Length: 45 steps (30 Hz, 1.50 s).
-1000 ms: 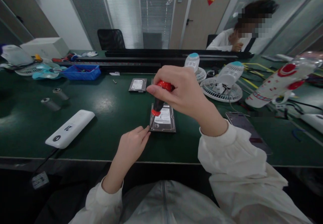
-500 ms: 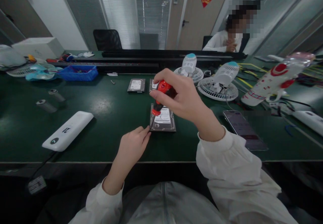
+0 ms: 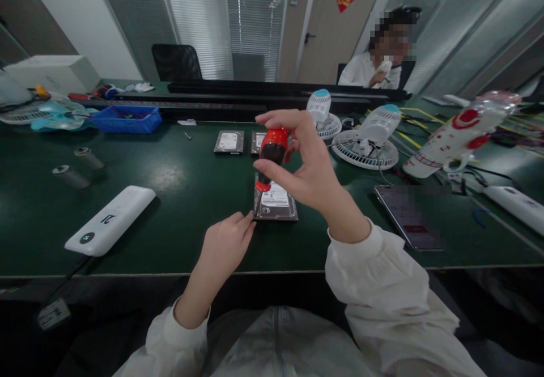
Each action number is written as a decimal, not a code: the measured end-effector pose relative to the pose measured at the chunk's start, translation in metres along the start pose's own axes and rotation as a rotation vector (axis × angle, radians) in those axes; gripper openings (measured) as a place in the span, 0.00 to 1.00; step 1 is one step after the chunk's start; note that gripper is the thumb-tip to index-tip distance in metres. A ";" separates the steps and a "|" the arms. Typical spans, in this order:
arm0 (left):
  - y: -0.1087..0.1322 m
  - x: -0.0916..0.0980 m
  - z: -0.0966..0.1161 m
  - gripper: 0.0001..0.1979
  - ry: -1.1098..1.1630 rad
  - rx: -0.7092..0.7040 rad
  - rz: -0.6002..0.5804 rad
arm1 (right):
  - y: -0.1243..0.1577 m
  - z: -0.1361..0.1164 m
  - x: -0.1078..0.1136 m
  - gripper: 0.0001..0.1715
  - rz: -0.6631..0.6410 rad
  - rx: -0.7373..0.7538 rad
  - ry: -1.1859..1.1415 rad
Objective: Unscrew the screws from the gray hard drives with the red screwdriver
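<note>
A hard drive (image 3: 278, 210) lies label up on the green table, close in front of me. My right hand (image 3: 304, 164) is curled round the red and black handle of a screwdriver (image 3: 273, 151), thumb on one side and some fingers lifted. The screwdriver leans, its tip down at the drive's near left corner. At that same corner, my left hand (image 3: 227, 241) has its fingertips pressed together, touching the drive's edge or the screwdriver's tip; what they pinch is too small to make out. Two more drives lie behind, one (image 3: 229, 142) in full view, the other (image 3: 257, 142) partly covered by my right hand.
On the left are a white power bank (image 3: 111, 221), two metal cylinders (image 3: 71, 177) and a blue bin (image 3: 127, 119). To the right stand white fans (image 3: 365, 149), a phone (image 3: 408, 218), a patterned bottle (image 3: 461, 133) and cables. A person (image 3: 374, 71) sits across the table.
My right hand has loosened and opened its fingers around the screwdriver handle, which stands a little more upright. My left hand stays at the drive's corner. The view has shifted slightly.
</note>
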<state>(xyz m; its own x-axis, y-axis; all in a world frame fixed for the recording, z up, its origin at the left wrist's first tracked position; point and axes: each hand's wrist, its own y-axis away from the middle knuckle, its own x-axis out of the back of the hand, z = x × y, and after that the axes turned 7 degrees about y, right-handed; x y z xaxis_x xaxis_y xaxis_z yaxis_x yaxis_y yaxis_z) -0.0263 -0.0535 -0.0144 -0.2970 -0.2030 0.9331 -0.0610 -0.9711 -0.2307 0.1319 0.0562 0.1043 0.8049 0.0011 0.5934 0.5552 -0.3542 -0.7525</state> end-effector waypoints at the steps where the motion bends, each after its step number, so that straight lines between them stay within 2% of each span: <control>1: 0.000 0.000 0.000 0.16 0.003 -0.003 -0.001 | 0.000 -0.001 0.001 0.21 -0.009 0.018 -0.036; 5: -0.001 0.000 0.000 0.16 0.009 -0.001 -0.011 | 0.001 0.000 0.002 0.21 0.006 0.050 -0.169; 9: -0.002 0.002 0.000 0.16 -0.006 0.010 -0.031 | 0.000 0.004 0.001 0.16 0.133 0.021 -0.070; 13: -0.002 0.003 0.002 0.16 -0.011 0.022 -0.041 | 0.001 0.011 -0.003 0.15 0.224 0.122 -0.063; 15: -0.002 0.002 0.002 0.16 -0.008 0.021 -0.035 | 0.003 0.012 -0.004 0.16 0.196 0.136 -0.122; 18: 0.000 0.001 0.002 0.16 -0.011 0.017 -0.023 | 0.005 0.011 -0.007 0.19 0.139 0.073 -0.203; 24: 0.000 0.003 0.002 0.16 -0.030 0.019 -0.031 | 0.006 0.008 -0.011 0.18 0.232 0.008 -0.117; 31: 0.000 0.003 0.003 0.16 -0.023 0.017 -0.021 | 0.006 0.015 -0.013 0.20 0.142 0.020 -0.252; 38: -0.001 0.001 0.002 0.16 -0.025 0.008 -0.017 | 0.007 0.015 -0.015 0.21 0.241 -0.062 -0.142; 41: -0.001 0.001 0.001 0.16 -0.020 0.004 -0.018 | 0.009 0.014 -0.015 0.20 0.209 -0.035 -0.199; 45: -0.001 0.001 0.000 0.16 -0.006 -0.005 -0.014 | 0.009 0.016 -0.016 0.24 0.130 -0.019 -0.282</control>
<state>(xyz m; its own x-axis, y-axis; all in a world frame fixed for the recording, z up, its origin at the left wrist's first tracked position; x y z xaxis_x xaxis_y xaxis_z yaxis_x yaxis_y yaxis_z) -0.0260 -0.0523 -0.0135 -0.2899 -0.1905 0.9379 -0.0698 -0.9732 -0.2193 0.1274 0.0677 0.0834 0.8969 0.2125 0.3878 0.4417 -0.3859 -0.8099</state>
